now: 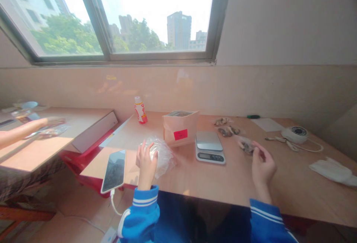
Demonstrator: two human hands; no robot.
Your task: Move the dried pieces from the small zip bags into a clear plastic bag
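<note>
My right hand (263, 166) pinches the edge of a small clear plastic bag (245, 146) with dark pieces inside, just over the table. Two similar filled bags (229, 130) lie behind it. To the left, my left hand (147, 163) rests against a heap of crumpled clear plastic bags (163, 157), fingers curved and apart. Between my hands stands a digital kitchen scale (209, 148) with a bare metal plate. Behind the heap, a beige stand-up pouch (180, 127) with a red label has its top open.
A phone (114, 170) on a white cable lies at the left table edge. A red-and-white bottle (140, 111) stands behind it. On the right are a white round device (295, 134) with a cord, paper (266, 124) and white plastic (333, 171). Another person's arm (25, 131) reaches over the neighbouring table.
</note>
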